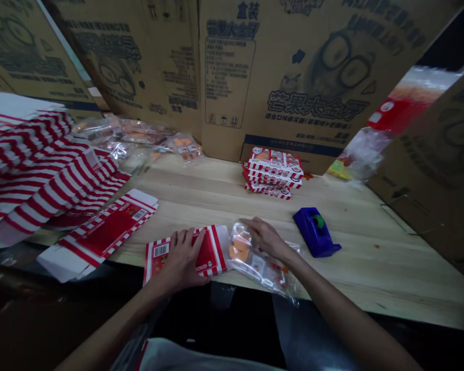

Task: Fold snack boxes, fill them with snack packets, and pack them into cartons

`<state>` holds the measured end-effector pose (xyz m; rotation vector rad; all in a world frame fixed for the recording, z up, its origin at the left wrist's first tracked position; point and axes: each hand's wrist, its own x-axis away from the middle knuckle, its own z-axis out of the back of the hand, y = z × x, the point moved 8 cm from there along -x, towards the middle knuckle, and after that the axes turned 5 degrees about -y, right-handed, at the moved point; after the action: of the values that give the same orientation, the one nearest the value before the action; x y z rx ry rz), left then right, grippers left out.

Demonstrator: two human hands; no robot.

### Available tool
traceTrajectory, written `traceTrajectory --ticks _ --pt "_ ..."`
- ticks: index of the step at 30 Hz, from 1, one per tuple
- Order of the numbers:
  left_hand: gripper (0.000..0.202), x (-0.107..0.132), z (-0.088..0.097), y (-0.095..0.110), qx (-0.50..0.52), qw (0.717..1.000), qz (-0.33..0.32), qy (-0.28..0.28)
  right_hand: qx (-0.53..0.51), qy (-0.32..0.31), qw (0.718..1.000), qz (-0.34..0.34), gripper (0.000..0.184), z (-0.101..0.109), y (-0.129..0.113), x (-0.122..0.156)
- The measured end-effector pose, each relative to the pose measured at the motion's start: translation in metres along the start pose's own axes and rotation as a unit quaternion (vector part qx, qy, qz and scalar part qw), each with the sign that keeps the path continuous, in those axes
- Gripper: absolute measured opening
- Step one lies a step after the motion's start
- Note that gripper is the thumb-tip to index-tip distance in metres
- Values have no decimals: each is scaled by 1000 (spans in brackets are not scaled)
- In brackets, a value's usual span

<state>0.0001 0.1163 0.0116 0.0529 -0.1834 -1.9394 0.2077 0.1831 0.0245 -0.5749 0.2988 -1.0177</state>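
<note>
My left hand (182,257) lies with fingers stretched flat on a red-and-white striped box (212,252) at the near edge of the wooden table (371,257). My right hand (266,238) rests on a clear plastic bag (255,265) with orange contents, its fingers curled over the bag's end next to the box's open side. The bag hangs partly over the table edge.
A blue tape dispenser (316,232) sits right of my hands. Behind it stands a stack of filled striped boxes (274,172). Flat striped cartons (42,170) pile up at the left, one unfolded (108,232). More clear bags (139,136) lie at the back. Large cardboard boxes (278,72) wall the table.
</note>
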Motion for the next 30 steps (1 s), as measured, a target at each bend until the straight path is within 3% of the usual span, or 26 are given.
traceTrajectory --ticks 3,7,9,12,16,18,21,24,28,30 --pt "112 -4 -2 11 -9 999 -27 16 22 -69 996 59 37 -18 -22 6" --pt "117 -10 -11 20 -8 998 -65 -9 22 -94 993 61 31 -44 -21 0" --pt "118 -13 -17 22 -1 996 -79 -32 -47 -49 997 48 25 -48 -13 -6" --pt "121 -17 -23 20 10 995 -84 -54 -144 81 986 14 21 -33 10 0" --pt "126 -17 -30 15 16 994 -88 -70 -160 233 956 -84 27 6 63 53" --pt "126 -17 -32 13 21 993 -91 -65 -150 265 940 -155 36 19 92 89" --pt "124 -17 -33 12 25 994 -90 -57 -174 243 929 -217 50 13 109 126" --pt "123 -20 -31 18 22 995 -83 -54 -251 220 921 -199 51 -17 80 126" --pt "120 -25 -27 35 32 996 -81 -36 -364 165 911 -104 50 -66 6 82" --pt "113 -25 -22 36 36 997 -69 -14 -399 129 905 -74 55 -81 -19 60"
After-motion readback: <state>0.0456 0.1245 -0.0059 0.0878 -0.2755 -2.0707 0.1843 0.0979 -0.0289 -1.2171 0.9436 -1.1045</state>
